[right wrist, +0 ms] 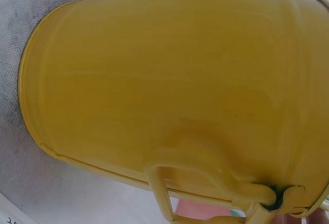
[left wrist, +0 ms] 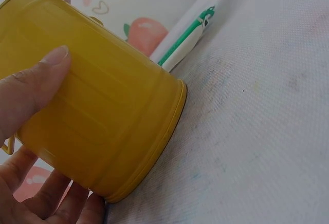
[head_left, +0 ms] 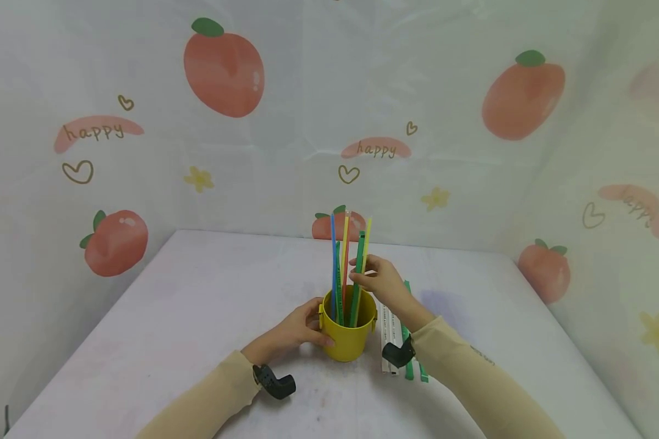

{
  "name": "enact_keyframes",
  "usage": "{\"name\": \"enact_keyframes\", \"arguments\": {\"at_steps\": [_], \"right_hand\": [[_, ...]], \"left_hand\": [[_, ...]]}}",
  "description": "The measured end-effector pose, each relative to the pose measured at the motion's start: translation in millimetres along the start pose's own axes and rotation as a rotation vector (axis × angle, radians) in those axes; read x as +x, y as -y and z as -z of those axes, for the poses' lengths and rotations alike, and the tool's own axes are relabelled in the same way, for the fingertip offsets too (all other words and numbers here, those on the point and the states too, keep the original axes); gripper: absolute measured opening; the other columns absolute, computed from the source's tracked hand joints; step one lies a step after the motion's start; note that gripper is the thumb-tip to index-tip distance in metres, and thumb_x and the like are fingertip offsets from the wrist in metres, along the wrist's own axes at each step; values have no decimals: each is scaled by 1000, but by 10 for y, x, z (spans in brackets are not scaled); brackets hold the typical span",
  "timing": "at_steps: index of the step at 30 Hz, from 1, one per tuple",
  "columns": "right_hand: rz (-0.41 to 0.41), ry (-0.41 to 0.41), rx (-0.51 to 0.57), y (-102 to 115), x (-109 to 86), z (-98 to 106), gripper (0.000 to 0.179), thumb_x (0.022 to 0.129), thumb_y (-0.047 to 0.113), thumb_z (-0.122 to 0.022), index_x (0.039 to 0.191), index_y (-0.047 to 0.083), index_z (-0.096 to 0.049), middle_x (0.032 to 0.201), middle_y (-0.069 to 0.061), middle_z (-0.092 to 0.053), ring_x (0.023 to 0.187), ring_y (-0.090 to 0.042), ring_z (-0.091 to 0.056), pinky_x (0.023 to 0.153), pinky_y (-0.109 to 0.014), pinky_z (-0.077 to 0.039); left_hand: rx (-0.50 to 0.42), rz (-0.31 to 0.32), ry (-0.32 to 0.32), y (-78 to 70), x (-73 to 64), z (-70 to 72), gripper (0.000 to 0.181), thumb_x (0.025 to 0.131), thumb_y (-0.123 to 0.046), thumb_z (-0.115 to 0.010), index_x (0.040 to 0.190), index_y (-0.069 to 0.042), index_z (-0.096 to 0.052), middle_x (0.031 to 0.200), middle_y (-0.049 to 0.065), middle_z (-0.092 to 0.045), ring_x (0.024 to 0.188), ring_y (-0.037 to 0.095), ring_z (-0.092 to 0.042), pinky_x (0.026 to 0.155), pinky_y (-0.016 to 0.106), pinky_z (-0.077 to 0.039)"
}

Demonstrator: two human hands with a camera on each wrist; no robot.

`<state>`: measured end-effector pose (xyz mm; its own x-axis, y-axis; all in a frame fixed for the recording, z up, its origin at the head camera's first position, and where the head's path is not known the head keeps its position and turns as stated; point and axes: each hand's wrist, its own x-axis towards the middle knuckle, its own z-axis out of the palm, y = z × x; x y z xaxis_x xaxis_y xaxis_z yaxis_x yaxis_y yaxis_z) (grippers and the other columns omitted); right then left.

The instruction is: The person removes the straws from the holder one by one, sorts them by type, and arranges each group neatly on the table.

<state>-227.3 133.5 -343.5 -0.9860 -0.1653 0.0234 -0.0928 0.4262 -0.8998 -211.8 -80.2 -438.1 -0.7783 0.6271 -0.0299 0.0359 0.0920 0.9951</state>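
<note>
Bucket point(head_left: 347, 342) could tip if your right hand point(head_left: 383, 280), pinching a green stick point(head_left: 360, 249), pushes sideways while your left hand point(head_left: 295, 329), curled around its side, slackens.

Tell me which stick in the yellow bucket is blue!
The blue stick is leftmost in the head view; the other sticks there are green, red or yellow.

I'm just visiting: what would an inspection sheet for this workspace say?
Surface: pale table, faintly smudged.
Job's things: yellow cup, upright, with coloured sticks standing inside; white strips and green strips lying to its right.
Clutter: nothing seen.
Hands: left hand grips the cup; right hand is at a green stick, pinch unclear.
Cables: none identifiable; a dark sliver at lower left is unclear.
Surroundings: sheet with fruit and "happy" prints.
</note>
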Motion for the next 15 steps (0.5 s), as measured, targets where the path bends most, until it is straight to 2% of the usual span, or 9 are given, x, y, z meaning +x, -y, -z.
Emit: {"name": "enact_keyframes", "arguments": {"at_steps": [5,15], "right_hand": [[-20,-25,-18,-21,19,15,34,85,16,-68,114,6,-55,110,-14,-58,100,-29,-59,82,-39,-53],[6,-21,31,-42,51,51,28,85,14,-67,107,2,-54,102,-14,-61,95,-27,-61,80,-35,-54]], "left_hand": [[3,4,-6,6,24,-2,71,76,-14,-76,136,-13,-38,137,3,-44,128,24,-39,106,41,-32],[-8,5,-15,5,62,-8,72,74,-13,-77,135,-14,-39,135,2,-46,127,23,-41,106,40,-32]]}}
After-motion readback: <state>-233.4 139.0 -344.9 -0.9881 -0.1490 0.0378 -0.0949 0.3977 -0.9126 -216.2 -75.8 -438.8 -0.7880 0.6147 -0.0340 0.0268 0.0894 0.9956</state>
